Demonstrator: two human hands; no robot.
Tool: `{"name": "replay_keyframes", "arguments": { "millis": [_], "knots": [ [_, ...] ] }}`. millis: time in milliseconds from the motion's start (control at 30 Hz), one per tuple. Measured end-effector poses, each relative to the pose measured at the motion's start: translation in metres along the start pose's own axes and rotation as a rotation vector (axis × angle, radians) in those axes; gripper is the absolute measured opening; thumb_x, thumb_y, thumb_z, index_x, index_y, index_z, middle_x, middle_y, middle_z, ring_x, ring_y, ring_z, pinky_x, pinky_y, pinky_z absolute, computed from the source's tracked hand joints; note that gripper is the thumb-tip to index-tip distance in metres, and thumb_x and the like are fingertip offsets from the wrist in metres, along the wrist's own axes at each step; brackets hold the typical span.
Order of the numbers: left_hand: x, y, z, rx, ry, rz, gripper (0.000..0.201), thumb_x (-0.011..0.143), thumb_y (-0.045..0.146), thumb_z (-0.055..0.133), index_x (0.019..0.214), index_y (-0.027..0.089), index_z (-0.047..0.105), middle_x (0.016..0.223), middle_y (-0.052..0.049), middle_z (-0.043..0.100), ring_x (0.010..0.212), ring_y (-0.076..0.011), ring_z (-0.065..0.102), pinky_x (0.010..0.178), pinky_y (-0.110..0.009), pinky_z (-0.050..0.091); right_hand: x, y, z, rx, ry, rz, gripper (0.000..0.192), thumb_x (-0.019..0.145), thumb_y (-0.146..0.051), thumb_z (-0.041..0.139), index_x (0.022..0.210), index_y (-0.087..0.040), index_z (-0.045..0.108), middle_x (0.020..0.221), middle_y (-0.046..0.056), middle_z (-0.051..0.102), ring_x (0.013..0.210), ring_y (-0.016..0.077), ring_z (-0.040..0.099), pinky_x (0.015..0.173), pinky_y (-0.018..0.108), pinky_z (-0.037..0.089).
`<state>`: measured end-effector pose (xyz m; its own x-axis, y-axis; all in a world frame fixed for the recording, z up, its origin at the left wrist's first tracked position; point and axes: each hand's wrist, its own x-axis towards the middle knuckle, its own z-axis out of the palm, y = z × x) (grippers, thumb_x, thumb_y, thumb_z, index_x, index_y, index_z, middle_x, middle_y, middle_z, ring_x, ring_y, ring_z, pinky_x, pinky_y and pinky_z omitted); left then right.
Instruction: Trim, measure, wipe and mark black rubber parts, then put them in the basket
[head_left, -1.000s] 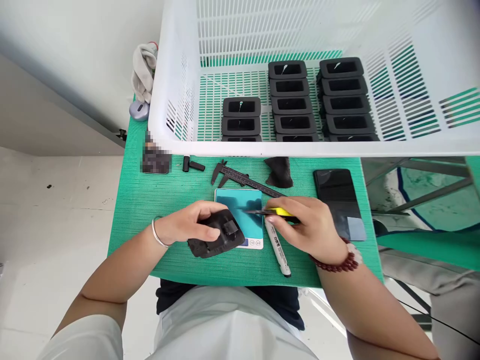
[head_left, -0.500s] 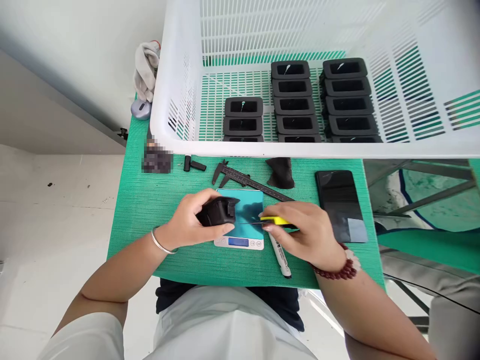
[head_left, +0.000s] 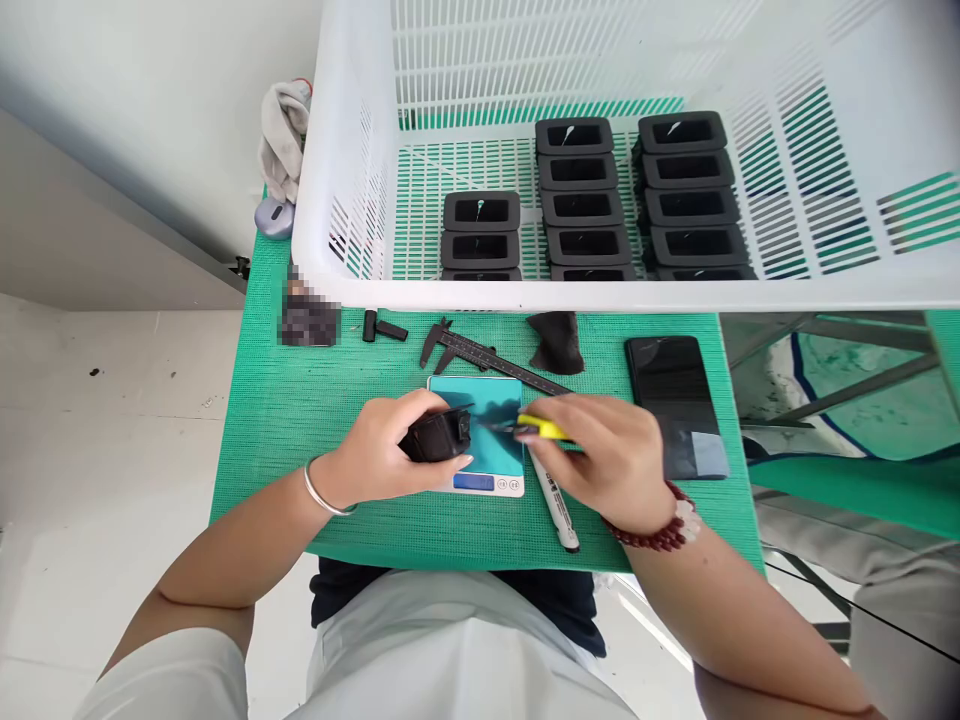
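My left hand [head_left: 394, 450] is closed around a black molded part [head_left: 435, 436], held over the left side of a small digital scale [head_left: 496, 440]. Its right end, with an irregular edge, faces my other hand. In my right hand [head_left: 611, 455] is a yellow-and-black utility knife [head_left: 541, 428], gripped between thumb and fingers. The blade points left toward the part and is blurred; whether it touches cannot be made out. A white marker pen [head_left: 555, 505] lies partly beneath my right hand. Behind the scale rests a black caliper [head_left: 487, 358].
A large white slatted basket [head_left: 525, 295] stands at the back, holding stacked black frame-like parts [head_left: 581, 208]. On the green mat lie a black phone [head_left: 667, 390], a dark crumpled piece [head_left: 556, 342] and a small black T-shaped piece [head_left: 382, 327]. A grey cloth [head_left: 285, 140] sits at the back left.
The black part has tilted in my left hand, its right end turning. My right hand has angled the knife differently and shifted slightly left. The whole view has moved a little.
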<state>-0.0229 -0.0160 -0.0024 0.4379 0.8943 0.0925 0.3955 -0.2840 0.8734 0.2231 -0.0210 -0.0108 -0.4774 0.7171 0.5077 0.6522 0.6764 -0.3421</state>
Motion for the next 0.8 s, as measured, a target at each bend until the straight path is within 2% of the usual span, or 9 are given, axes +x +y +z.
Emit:
{"name": "replay_keyframes", "arguments": {
  "millis": [67,200,367,467,633,800],
  "knots": [
    [0.0008,-0.0004,0.0002,0.014,0.012,-0.009,0.030,0.069,0.032,0.080,0.091,0.021,0.063,0.070,0.001,0.061,0.058,-0.0121,0.051,0.054,-0.024,0.038,0.0002,-0.0004,0.0017,0.011,-0.039,-0.016,0.012,0.092,-0.028,0.060,0.095,-0.017,0.062,0.071,0.003,0.069,0.056,0.0138,0.059,0.053,0.027,0.042],
    [0.0033,-0.0026,0.0010,0.087,0.045,0.048,0.027,0.073,0.035,0.076,0.090,0.020,0.060,0.070,0.002,0.061,0.058,-0.0109,0.053,0.054,-0.023,0.040,0.0009,0.0001,0.0036,-0.087,-0.021,0.095,0.010,0.092,-0.027,0.061,0.095,-0.018,0.063,0.068,0.001,0.069,0.055,0.0130,0.059,0.052,0.026,0.040],
    [0.0045,-0.0032,0.0026,0.195,0.087,0.183,0.027,0.075,0.034,0.074,0.089,0.019,0.057,0.066,0.004,0.059,0.052,-0.0089,0.053,0.048,-0.020,0.041,0.0005,-0.0003,0.0034,-0.082,-0.048,0.012,0.013,0.093,-0.029,0.060,0.093,-0.016,0.063,0.068,0.002,0.068,0.055,0.0129,0.059,0.051,0.026,0.039],
    [0.0045,-0.0015,0.0023,0.230,0.109,0.172,0.027,0.075,0.033,0.074,0.090,0.019,0.056,0.065,0.004,0.060,0.053,-0.0089,0.056,0.049,-0.019,0.043,0.0003,-0.0004,0.0031,-0.130,-0.011,0.059,0.012,0.092,-0.028,0.061,0.092,-0.016,0.063,0.068,0.002,0.069,0.055,0.0128,0.059,0.051,0.026,0.037],
    [0.0066,-0.0010,0.0013,0.244,0.126,0.158,0.026,0.073,0.031,0.074,0.088,0.019,0.056,0.065,0.005,0.059,0.052,-0.0078,0.054,0.048,-0.018,0.042,0.0017,-0.0015,0.0047,-0.072,-0.060,-0.025,0.017,0.095,-0.031,0.056,0.093,-0.015,0.063,0.068,0.002,0.068,0.054,0.0124,0.058,0.052,0.026,0.038],
    [0.0090,-0.0020,-0.0005,0.241,0.170,0.098,0.027,0.071,0.029,0.076,0.084,0.019,0.054,0.064,0.006,0.057,0.052,-0.0073,0.052,0.048,-0.018,0.041,0.0024,-0.0007,0.0057,-0.165,0.011,0.105,0.013,0.092,-0.028,0.061,0.091,-0.015,0.063,0.067,0.002,0.069,0.054,0.0122,0.059,0.051,0.026,0.037]
  ]
}}
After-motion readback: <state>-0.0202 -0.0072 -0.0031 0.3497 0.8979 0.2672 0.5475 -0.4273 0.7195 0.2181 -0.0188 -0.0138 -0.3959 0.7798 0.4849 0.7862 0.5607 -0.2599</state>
